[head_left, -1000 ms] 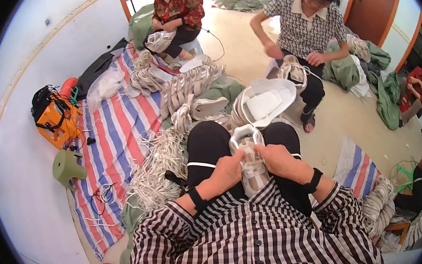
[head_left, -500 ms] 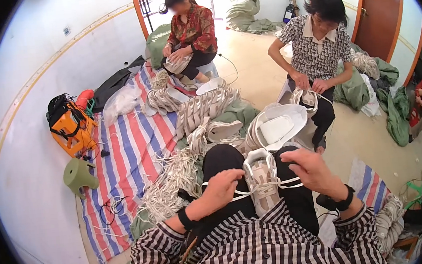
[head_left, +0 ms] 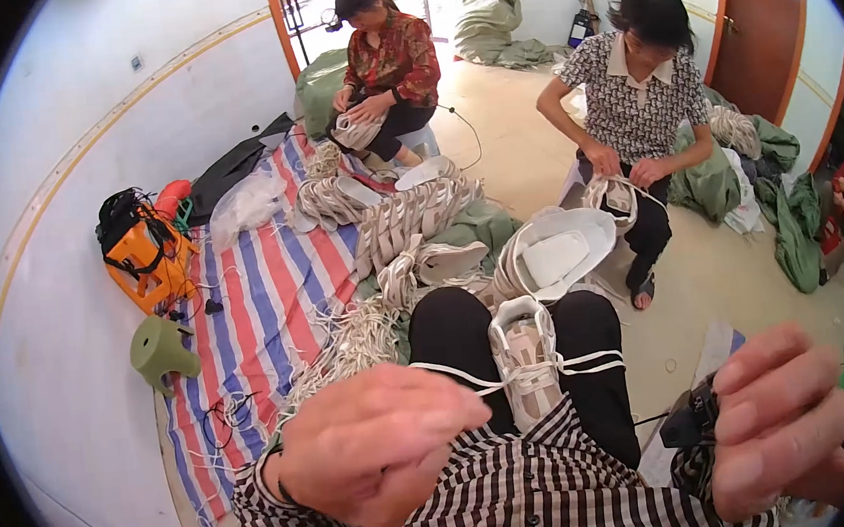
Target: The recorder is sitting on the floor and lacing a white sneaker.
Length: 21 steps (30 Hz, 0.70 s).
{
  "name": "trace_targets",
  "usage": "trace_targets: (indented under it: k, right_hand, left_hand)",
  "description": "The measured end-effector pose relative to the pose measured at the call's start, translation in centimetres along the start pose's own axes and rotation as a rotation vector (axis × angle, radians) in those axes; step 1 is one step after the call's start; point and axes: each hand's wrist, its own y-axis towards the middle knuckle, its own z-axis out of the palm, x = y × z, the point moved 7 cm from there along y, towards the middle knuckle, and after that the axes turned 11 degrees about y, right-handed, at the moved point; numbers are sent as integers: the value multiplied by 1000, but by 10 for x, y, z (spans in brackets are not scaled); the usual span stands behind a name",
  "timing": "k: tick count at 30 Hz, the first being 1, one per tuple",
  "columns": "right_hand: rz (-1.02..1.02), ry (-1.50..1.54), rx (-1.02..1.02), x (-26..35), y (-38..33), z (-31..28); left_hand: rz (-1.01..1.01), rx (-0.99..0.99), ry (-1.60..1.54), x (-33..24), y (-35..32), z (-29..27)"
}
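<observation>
A beige and white sneaker stands between my thighs, its opening facing away from me. A loop of its white lace lies over my left thigh and another stretch crosses the right one. Apart from the shoe and close to the camera, my left hand is lifted with loosely bent fingers and no object showing in it. My right hand is raised out to the right, fingers apart and slightly curled, with nothing visible in it. Neither hand touches the shoe or the lace.
Beyond my knees sits a stack of pale shoe parts. Loose laces and bundled shoe uppers lie on a striped sheet at left, by a green stool. Two co-workers sit ahead, handling shoes; another person is at far right.
Both my hands have lifted off from beside the shoe toward the camera and spread outward, the right one further right. The shoe and lace stay in place on my lap.
</observation>
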Motion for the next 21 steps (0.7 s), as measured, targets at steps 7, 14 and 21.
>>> trace_targets:
  k: [7, 14, 21]
  right_hand:
    - [43, -64, 296, 17, 14, 3]
    - [-79, -223, 205, 25, 9, -1]
    - [255, -319, 490, 6, 16, 15]
  left_hand:
    - [29, -80, 0, -3, -9, -8]
    - [-104, -22, 46, 14, -13, -4]
    - [-68, -81, 29, 4, -5, -10]
